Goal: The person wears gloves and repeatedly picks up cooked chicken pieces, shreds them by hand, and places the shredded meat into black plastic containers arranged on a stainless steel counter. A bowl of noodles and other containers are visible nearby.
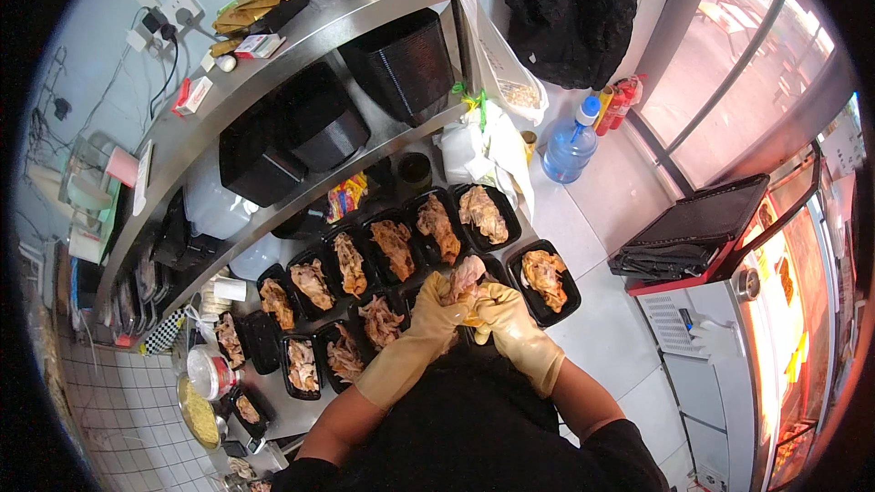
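Observation:
Both my hands wear pale yellow rubber gloves. My left hand (pixel 437 311) and my right hand (pixel 504 314) hold a piece of cooked poultry meat (pixel 467 280) between them, over the black plastic trays. A tray with browned meat (pixel 543 280) lies just right of my right hand. Behind the hands stand more black trays, with meat (pixel 483 214), (pixel 437 229) in them. To the left of my left hand, further trays hold torn meat pieces (pixel 381 322). What lies directly beneath my hands is mostly hidden.
A steel shelf (pixel 301 34) with stacked black containers (pixel 403 68) rises behind the trays. At the left are a white tub (pixel 205 372) and a bowl of yellow shreds (pixel 199 417). A blue water bottle (pixel 571 147) stands on the floor beyond; a lit display cabinet (pixel 772 328) is at right.

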`<state>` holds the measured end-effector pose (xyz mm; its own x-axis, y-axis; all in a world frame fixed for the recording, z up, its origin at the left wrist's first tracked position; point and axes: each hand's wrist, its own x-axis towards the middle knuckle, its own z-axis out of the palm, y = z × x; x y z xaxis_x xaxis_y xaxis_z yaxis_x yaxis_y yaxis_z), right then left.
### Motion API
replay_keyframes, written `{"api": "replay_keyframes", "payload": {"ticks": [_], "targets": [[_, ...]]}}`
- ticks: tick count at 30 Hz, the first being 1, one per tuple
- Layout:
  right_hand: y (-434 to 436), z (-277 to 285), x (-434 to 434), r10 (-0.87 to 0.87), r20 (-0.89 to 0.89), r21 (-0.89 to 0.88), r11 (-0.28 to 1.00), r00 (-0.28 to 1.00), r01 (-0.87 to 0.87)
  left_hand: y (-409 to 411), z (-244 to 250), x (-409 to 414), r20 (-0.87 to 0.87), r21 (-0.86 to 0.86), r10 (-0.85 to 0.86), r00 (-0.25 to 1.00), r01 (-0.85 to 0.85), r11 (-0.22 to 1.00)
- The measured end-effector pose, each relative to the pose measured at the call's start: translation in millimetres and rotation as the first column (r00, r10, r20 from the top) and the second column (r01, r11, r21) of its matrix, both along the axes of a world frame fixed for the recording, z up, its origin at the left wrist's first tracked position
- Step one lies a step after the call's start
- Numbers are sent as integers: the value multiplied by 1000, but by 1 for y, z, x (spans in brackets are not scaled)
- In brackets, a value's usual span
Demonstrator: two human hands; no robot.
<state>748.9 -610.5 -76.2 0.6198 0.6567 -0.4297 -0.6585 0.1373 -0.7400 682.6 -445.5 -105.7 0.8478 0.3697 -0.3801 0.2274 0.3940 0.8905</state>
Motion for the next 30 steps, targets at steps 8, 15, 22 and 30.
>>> {"api": "replay_keyframes", "payload": {"ticks": [8,15,22,30], "targets": [[-10,-53,-16,-125,-104,278,949,987,149,0,-38,6,89,-64,89,992,-83,994],[-25,-51,-6,-209,-53,378,901,976,214,32,-46,-4,25,-184,212,977,-204,961],[-36,14,15,266,244,-356,919,932,-169,31,-8,0,-19,-229,199,980,-198,953],[-32,-9,10,60,171,-184,983,983,-28,15,-2,7,-83,-274,15,996,-37,961]]}}
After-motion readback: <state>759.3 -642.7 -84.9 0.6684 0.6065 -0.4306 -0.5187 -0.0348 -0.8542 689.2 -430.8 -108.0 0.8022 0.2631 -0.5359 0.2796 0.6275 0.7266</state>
